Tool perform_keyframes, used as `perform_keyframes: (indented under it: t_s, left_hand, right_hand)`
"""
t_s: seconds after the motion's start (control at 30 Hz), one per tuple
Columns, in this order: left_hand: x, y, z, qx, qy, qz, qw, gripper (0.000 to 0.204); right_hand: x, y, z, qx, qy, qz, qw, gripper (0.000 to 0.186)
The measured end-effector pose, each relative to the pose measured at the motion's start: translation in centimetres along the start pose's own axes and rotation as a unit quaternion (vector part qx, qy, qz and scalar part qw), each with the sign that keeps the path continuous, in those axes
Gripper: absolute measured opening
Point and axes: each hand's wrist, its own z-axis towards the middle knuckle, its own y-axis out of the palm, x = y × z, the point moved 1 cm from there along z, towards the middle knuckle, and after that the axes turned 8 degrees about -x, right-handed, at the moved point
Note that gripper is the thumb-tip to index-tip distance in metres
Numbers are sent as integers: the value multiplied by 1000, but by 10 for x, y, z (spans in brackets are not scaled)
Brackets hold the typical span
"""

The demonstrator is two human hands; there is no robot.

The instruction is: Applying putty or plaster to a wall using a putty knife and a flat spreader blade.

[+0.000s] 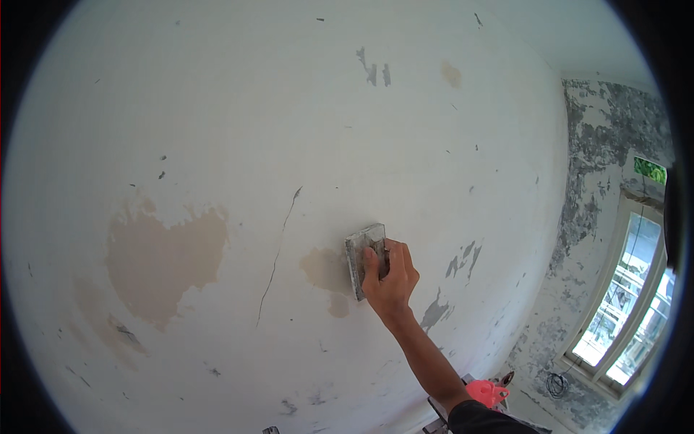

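Observation:
My right hand (pixel 391 282) reaches up from the lower right, its fingers and thumb wrapped round the grip of a worn grey sanding block (pixel 358 253). The block's flat rectangular face lies against a white, patchy wall (pixel 405 173). Directly left of the block is a beige bare patch (pixel 321 269), part of which the block may cover. A thin dark crack (pixel 277 254) runs slantwise further left, and beyond it spreads a larger beige patch (pixel 166 260). My left hand is out of view.
Grey chipped spots (pixel 436 312) mark the wall around my forearm. Below the arm is a pink-red object (pixel 487 392) beside dark items. At the right stand a stained side wall (pixel 593 145) and a white-framed window (pixel 622 289), with a coil of cable (pixel 557 385) near it.

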Motion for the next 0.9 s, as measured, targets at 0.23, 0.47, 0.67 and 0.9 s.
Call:
perform_keyframes:
  t_s: [0.23, 0.47, 0.67, 0.9]
  left_hand:
    - [-4, 8, 14, -6, -20, -24, 999, 21]
    - [-10, -1, 19, -52, -37, -16, 998, 22]
    - [4, 18, 0, -42, -50, -6, 998, 22]
    - [9, 65, 9, -143, -69, -221, 962, 24]
  right_hand:
    - [-17, -10, -33, -107, -6, 153, 982, 19]
    - [31, -38, -4, 26, 237, 285, 928, 20]
    - [9, -4, -9, 36, 31, 24, 999, 21]
    - [-4, -36, -110, -146, 289, 509, 798, 18]
